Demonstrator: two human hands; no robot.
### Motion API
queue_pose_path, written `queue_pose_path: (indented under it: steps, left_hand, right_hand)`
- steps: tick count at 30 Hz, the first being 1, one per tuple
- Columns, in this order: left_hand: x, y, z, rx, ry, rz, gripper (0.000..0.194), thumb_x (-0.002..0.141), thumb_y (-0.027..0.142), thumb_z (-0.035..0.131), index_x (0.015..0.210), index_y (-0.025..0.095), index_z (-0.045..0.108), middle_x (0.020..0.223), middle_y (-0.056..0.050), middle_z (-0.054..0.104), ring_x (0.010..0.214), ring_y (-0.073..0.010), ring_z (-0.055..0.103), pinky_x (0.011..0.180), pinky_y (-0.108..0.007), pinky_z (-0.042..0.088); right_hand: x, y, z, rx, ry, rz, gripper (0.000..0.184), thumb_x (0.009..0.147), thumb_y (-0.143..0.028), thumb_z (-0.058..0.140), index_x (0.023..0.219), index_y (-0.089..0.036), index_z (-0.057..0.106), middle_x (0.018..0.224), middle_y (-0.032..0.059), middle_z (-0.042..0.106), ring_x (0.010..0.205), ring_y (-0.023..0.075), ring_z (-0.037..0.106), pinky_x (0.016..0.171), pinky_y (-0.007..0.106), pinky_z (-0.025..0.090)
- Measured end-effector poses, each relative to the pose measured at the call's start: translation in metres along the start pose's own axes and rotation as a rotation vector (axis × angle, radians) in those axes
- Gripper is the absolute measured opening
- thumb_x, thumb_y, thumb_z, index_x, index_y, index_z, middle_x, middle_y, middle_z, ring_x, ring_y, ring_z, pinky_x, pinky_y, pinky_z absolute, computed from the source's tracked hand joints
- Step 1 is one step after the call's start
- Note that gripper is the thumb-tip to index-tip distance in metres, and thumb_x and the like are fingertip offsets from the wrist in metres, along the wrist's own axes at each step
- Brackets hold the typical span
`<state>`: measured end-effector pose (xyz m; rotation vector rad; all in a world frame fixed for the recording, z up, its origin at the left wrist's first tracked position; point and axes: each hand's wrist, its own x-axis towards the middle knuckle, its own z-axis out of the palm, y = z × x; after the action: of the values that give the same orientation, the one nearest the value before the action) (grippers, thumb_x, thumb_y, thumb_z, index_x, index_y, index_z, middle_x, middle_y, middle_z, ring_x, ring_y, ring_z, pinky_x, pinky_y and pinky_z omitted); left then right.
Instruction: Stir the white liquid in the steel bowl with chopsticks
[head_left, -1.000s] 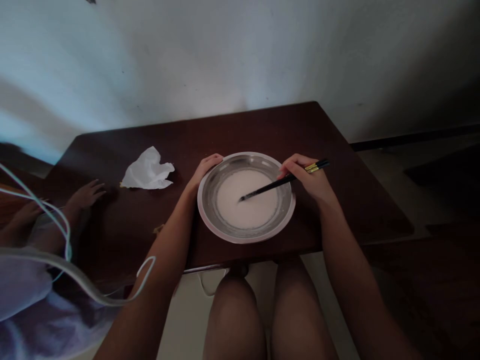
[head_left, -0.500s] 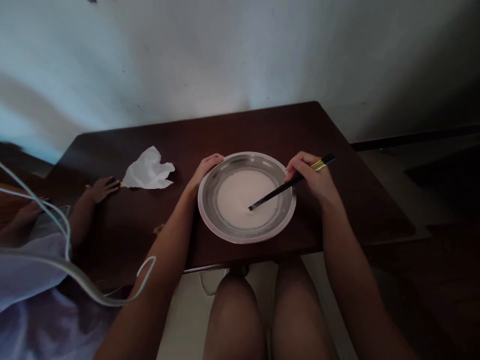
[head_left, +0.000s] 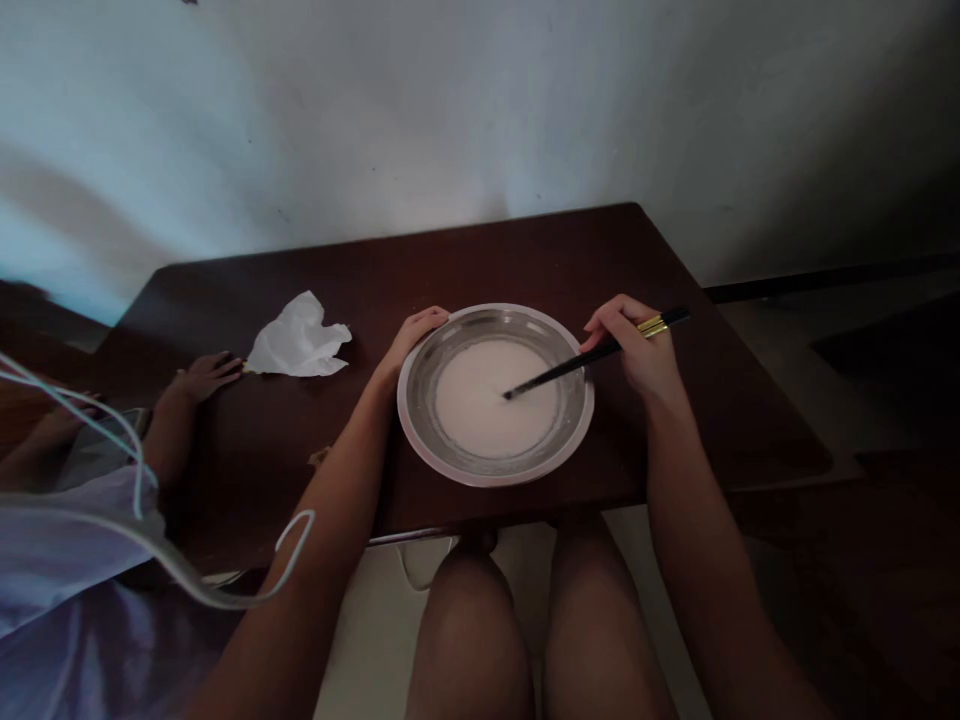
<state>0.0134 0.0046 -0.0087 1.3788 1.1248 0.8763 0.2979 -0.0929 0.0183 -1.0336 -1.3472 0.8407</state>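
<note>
A wide metal bowl (head_left: 420,410) rests near the table's front edge, with a pale, batter-like liquid (head_left: 480,420) in it. My left hand (head_left: 411,334) grips the bowl's far left rim, its fingers curled over the edge. Pinched in my right hand (head_left: 636,348) are black chopsticks (head_left: 551,374) with gold bands near their top ends. They slant down to the left over the right rim, and their tips dip into the liquid right of its middle.
The dark brown table (head_left: 525,250) stands against a pale wall. A crumpled white plastic bag (head_left: 296,340) lies left of the bowl, and another person's hand (head_left: 214,376) is beside it. White cables (head_left: 187,580) loop across the lower left.
The chopsticks' tips have shifted slightly up and to the right in the liquid, and my right hand has moved a little right with them. My left hand stays on the rim.
</note>
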Motion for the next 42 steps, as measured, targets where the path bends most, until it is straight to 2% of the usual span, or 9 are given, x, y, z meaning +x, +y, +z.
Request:
queue_pose_path:
  steps: [4, 8, 12, 17, 21, 25, 29, 38, 42]
  left_hand:
    - [0.0002, -0.0006, 0.0005, 0.02, 0.021, 0.005, 0.02, 0.072, 0.035, 0.058, 0.069, 0.016, 0.059, 0.063, 0.001, 0.054, 0.059, -0.0111, 0.047, 0.056, -0.023, 0.038]
    - [0.0002, -0.0007, 0.0008, -0.014, 0.017, -0.024, 0.017, 0.071, 0.033, 0.059, 0.07, 0.015, 0.06, 0.062, 0.001, 0.054, 0.057, -0.0102, 0.047, 0.055, -0.022, 0.038]
    - [0.0, 0.0002, 0.0003, -0.005, -0.005, -0.006, 0.018, 0.074, 0.034, 0.058, 0.069, 0.016, 0.058, 0.062, 0.001, 0.053, 0.057, -0.0103, 0.046, 0.056, -0.022, 0.037]
    - [0.0003, 0.0001, -0.0005, -0.005, -0.006, -0.019, 0.018, 0.072, 0.033, 0.058, 0.069, 0.016, 0.059, 0.063, 0.001, 0.053, 0.058, -0.0104, 0.046, 0.057, -0.022, 0.037]
    - [0.0006, -0.0011, -0.0009, -0.007, -0.013, -0.004, 0.019, 0.072, 0.036, 0.058, 0.069, 0.017, 0.059, 0.064, 0.001, 0.054, 0.06, -0.011, 0.047, 0.058, -0.022, 0.038]
    - [0.0018, -0.0023, -0.0012, -0.003, -0.016, -0.01, 0.019, 0.071, 0.036, 0.059, 0.07, 0.017, 0.059, 0.064, 0.001, 0.054, 0.059, -0.0114, 0.047, 0.057, -0.023, 0.038]
    - [0.0014, -0.0013, -0.0012, 0.036, -0.009, 0.013, 0.02, 0.073, 0.036, 0.057, 0.07, 0.017, 0.058, 0.063, 0.0, 0.054, 0.059, -0.0119, 0.047, 0.057, -0.023, 0.038]
    - [0.0003, 0.0004, 0.0001, 0.006, 0.001, -0.006, 0.019, 0.072, 0.034, 0.058, 0.068, 0.016, 0.059, 0.062, 0.002, 0.053, 0.057, -0.0107, 0.046, 0.056, -0.023, 0.037]
    - [0.001, -0.0002, -0.0003, 0.004, -0.008, 0.002, 0.02, 0.071, 0.035, 0.059, 0.069, 0.016, 0.059, 0.062, 0.001, 0.054, 0.058, -0.0108, 0.046, 0.057, -0.023, 0.038]
  right_hand:
    - [-0.0004, -0.0012, 0.0014, -0.037, -0.105, 0.037, 0.02, 0.088, -0.031, 0.058, 0.073, -0.02, 0.067, 0.062, -0.0022, 0.068, 0.061, 0.0106, 0.063, 0.061, 0.024, 0.049]
    - [-0.0004, -0.0014, 0.0018, -0.024, 0.005, 0.001, 0.024, 0.088, -0.03, 0.056, 0.069, -0.02, 0.065, 0.058, -0.0031, 0.065, 0.057, 0.0092, 0.061, 0.06, 0.022, 0.048]
    - [-0.0007, -0.0008, 0.0014, -0.031, -0.113, 0.042, 0.02, 0.088, -0.031, 0.057, 0.073, -0.02, 0.067, 0.062, -0.0024, 0.067, 0.059, 0.0096, 0.062, 0.06, 0.022, 0.048]
    - [-0.0004, -0.001, 0.0006, -0.037, -0.007, 0.005, 0.023, 0.088, -0.028, 0.055, 0.07, -0.02, 0.065, 0.058, -0.0032, 0.065, 0.057, 0.0095, 0.061, 0.061, 0.024, 0.049]
    - [-0.0004, -0.0027, 0.0015, -0.054, -0.124, 0.033, 0.02, 0.087, -0.029, 0.057, 0.073, -0.02, 0.067, 0.063, -0.0022, 0.067, 0.061, 0.0108, 0.063, 0.061, 0.024, 0.05]
    - [-0.0003, -0.0027, 0.0012, -0.066, -0.003, -0.006, 0.023, 0.088, -0.031, 0.056, 0.07, -0.021, 0.065, 0.06, -0.0025, 0.066, 0.06, 0.0106, 0.062, 0.063, 0.025, 0.05]
    - [-0.0007, -0.0019, 0.0012, -0.055, -0.109, 0.042, 0.022, 0.087, -0.034, 0.057, 0.073, -0.021, 0.066, 0.062, -0.002, 0.067, 0.06, 0.0115, 0.063, 0.062, 0.026, 0.051]
    - [0.0, -0.0009, 0.0018, -0.064, -0.093, 0.036, 0.022, 0.087, -0.033, 0.057, 0.072, -0.02, 0.067, 0.063, -0.0015, 0.067, 0.062, 0.0112, 0.063, 0.062, 0.025, 0.05]
    - [0.0003, -0.001, 0.0017, -0.035, 0.008, 0.001, 0.023, 0.088, -0.031, 0.056, 0.069, -0.021, 0.065, 0.058, -0.0028, 0.065, 0.057, 0.0102, 0.061, 0.06, 0.024, 0.049]
